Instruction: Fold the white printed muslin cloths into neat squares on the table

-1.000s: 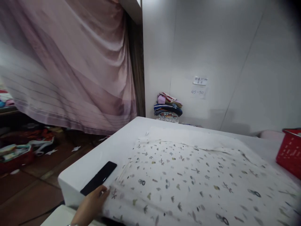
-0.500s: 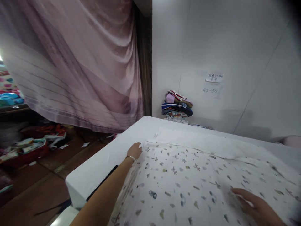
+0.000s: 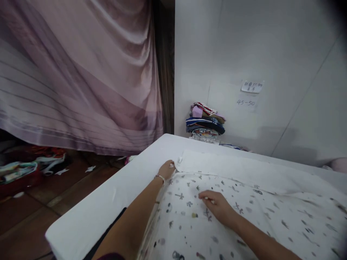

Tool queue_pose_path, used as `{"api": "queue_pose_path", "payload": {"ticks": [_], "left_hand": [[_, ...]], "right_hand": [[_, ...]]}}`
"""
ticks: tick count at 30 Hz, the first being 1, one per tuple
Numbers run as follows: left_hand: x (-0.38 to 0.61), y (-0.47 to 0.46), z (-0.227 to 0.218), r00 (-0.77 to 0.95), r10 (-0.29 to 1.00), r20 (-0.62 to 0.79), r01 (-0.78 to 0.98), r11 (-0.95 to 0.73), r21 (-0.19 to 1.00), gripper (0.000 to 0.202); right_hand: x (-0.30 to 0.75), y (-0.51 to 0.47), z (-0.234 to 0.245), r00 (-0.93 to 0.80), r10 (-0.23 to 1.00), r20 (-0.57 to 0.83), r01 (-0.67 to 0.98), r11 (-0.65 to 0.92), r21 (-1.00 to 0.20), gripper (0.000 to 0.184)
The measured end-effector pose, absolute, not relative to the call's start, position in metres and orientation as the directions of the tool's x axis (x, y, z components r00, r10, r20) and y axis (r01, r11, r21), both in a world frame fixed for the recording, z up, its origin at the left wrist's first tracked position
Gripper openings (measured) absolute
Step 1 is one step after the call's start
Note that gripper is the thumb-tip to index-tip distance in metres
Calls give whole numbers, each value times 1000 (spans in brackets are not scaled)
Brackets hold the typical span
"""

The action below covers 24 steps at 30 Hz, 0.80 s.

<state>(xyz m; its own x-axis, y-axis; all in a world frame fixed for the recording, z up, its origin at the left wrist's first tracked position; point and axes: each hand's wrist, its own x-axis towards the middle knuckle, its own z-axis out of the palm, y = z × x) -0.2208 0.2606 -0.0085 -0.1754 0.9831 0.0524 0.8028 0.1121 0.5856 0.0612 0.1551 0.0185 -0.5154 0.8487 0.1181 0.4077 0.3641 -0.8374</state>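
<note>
A white cloth with small printed motifs (image 3: 244, 206) lies spread over a white table (image 3: 130, 180). My left hand (image 3: 167, 169) reaches to the cloth's far left corner, fingers closed on the edge beside a small tag. A thin bracelet circles that wrist. My right hand (image 3: 215, 206) rests flat on the printed cloth near the middle, fingers together and stretched toward the left. A plain white band of the cloth (image 3: 238, 169) lies beyond both hands.
A black phone (image 3: 107, 231) lies on the table under my left forearm. Folded clothes (image 3: 204, 121) are stacked against the white wall, under a paper note (image 3: 251, 86). A pink curtain (image 3: 81, 72) hangs at the left. Clothes lie scattered on the floor (image 3: 32, 164).
My left hand moved from the near corner by the phone up to the far left corner of the cloth. My right hand came in from the right and slid leftward over the cloth.
</note>
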Motion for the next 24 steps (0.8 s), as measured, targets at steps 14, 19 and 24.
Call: {"api": "queue_pose_path", "payload": {"ticks": [14, 19, 24], "left_hand": [[-145, 219, 33, 219, 953, 208, 397, -281, 874, 35], [-173, 270, 32, -142, 990, -13, 676, 107, 729, 30], [-181, 336, 10, -311, 944, -114, 747, 317, 585, 38]], "right_hand": [[20, 207, 22, -185, 982, 26, 90, 43, -995, 49], [49, 178, 5, -215, 976, 22, 133, 51, -990, 26], [63, 147, -43, -304, 952, -44, 119, -8, -993, 28]]}}
